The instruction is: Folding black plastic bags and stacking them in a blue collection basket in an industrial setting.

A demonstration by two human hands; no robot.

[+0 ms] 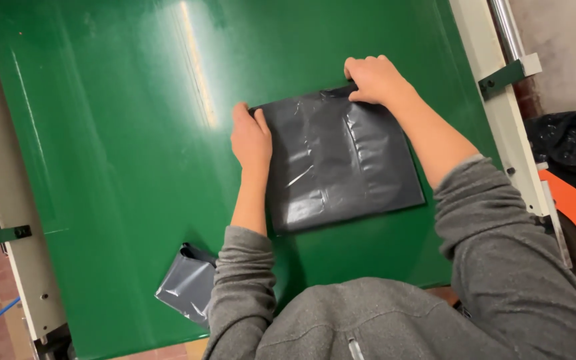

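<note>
Folded grey bag [187, 285], flat grey mailer [339, 159] under hands

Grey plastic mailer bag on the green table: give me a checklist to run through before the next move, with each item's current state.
1. Grey mailer bag lies flat on the green table: ok.
2. Left hand rests on the bag's left edge: ok.
3. Right hand grips the far top corner: ok.
4. Bag fully on the table, no overhang: ok.
5. Bag's opening sealed: cannot tell.
6. Second folded grey bag lies apart, near the left elbow: ok.
</note>
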